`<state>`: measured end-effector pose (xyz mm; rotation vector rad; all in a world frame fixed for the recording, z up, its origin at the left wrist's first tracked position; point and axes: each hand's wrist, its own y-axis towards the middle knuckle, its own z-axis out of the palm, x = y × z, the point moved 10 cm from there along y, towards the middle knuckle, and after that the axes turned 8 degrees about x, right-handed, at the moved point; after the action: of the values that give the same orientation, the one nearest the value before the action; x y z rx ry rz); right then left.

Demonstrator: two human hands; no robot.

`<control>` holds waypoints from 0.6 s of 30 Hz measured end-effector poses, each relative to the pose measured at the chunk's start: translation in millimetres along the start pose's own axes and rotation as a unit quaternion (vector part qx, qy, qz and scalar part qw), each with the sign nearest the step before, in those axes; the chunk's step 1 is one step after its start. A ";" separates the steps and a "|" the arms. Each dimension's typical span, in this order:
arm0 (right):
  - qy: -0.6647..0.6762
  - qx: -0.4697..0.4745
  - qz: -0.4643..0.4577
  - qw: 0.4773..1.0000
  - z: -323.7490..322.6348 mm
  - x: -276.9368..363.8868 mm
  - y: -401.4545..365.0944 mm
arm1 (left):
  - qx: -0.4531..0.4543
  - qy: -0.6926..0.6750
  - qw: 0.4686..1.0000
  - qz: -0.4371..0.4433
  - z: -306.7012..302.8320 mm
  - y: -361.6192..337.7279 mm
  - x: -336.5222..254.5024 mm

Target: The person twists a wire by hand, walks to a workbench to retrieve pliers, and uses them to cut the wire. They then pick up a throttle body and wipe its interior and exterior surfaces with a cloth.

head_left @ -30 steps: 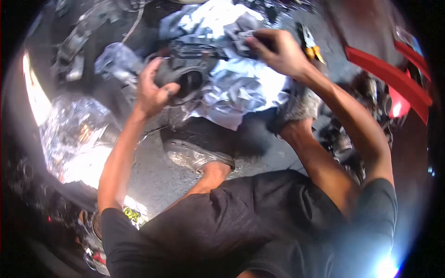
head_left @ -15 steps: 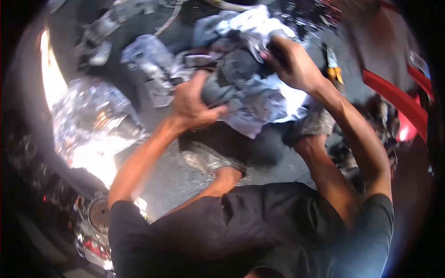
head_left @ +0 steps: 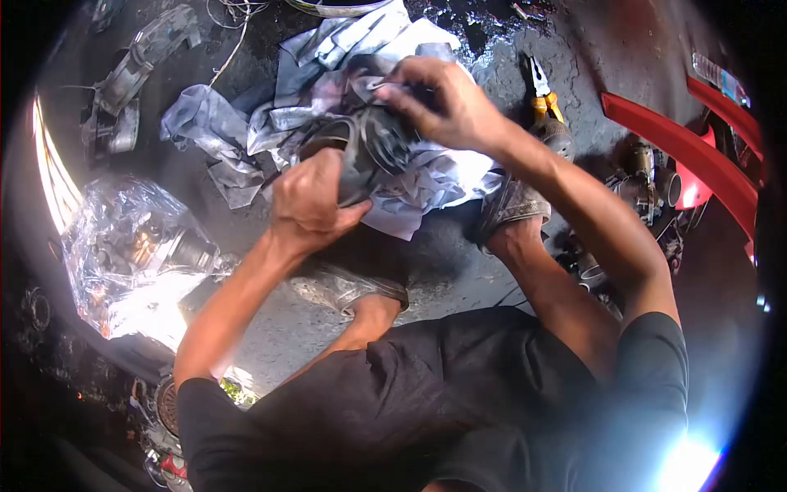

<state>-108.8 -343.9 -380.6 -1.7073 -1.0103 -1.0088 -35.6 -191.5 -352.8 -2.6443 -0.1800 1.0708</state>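
My left hand (head_left: 307, 193) is wrapped round a hollow, round grey metal part (head_left: 354, 184), held tilted above a heap of rags. Its dark opening faces partly towards me. My right hand (head_left: 447, 98) is closed at the part's far right side, the fingers pinching a dirty grey rag (head_left: 366, 87) against it. Beneath the part lie crumpled white and grey cloths (head_left: 414, 190), smudged with dark stains. Another grey cloth (head_left: 209, 123) spreads out to the left of the heap.
Pliers with yellow handles (head_left: 541, 94) lie at the right, beside curved red panels (head_left: 689, 152). On the left are a metal bracket-like part (head_left: 139, 61) and machine parts in clear plastic (head_left: 135, 238). Wet, dark floor (head_left: 484, 29) shows at the top.
The metal part has tilted, so its opening shows more. My right hand has come closer to my left hand, over the part. The whole view has shifted slightly.
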 end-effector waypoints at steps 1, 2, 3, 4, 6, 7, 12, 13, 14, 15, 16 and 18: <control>-0.005 0.025 0.072 0.997 -3.1 -25.0 0.5 | 0.011 0.034 0.999 0.019 4.4 1.2 -8.4; -0.026 0.061 0.140 0.988 -3.7 -48.4 -3.3 | 0.005 0.069 0.996 0.053 4.5 0.6 -24.3; 0.016 0.065 0.152 0.986 -6.1 -49.7 -7.8 | 0.000 0.067 0.996 0.052 5.2 2.7 -23.8; 0.080 0.069 0.163 0.981 -6.4 -52.0 -11.8 | 0.003 0.077 0.995 0.062 9.1 1.8 -26.4; 0.147 0.085 0.176 0.970 -6.3 -46.2 -18.9 | 0.013 0.079 0.995 0.066 15.7 -2.3 -30.2; 0.145 0.091 0.176 0.969 -5.4 -37.2 -18.0 | 0.011 0.077 0.995 0.061 14.5 -0.8 -29.3; -0.058 0.142 -0.112 0.982 17.7 37.6 -8.9 | 0.032 0.097 0.993 0.067 21.9 -4.5 -29.7; -0.082 0.108 -0.102 0.986 10.0 22.2 0.7 | 0.031 0.105 0.992 0.070 21.4 -2.7 -31.1; -0.077 0.122 -0.018 0.989 8.0 -8.1 8.9 | 0.027 0.107 0.991 0.072 19.3 -1.0 -32.0; -0.095 0.147 0.037 0.984 4.6 -12.1 12.0 | 0.024 0.106 0.991 0.074 17.8 -0.7 -32.3; -0.090 0.135 -0.027 0.986 3.3 -0.6 11.2 | 0.023 0.105 0.992 0.074 17.4 -1.6 -31.9; -0.070 0.145 -0.110 0.981 10.9 25.7 0.4 | 0.023 0.106 0.992 0.070 20.4 -3.6 -31.0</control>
<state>-97.6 -328.6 -360.1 -1.4637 -1.3914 -0.8376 -72.1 -190.6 -345.1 -2.7389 0.0750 0.8144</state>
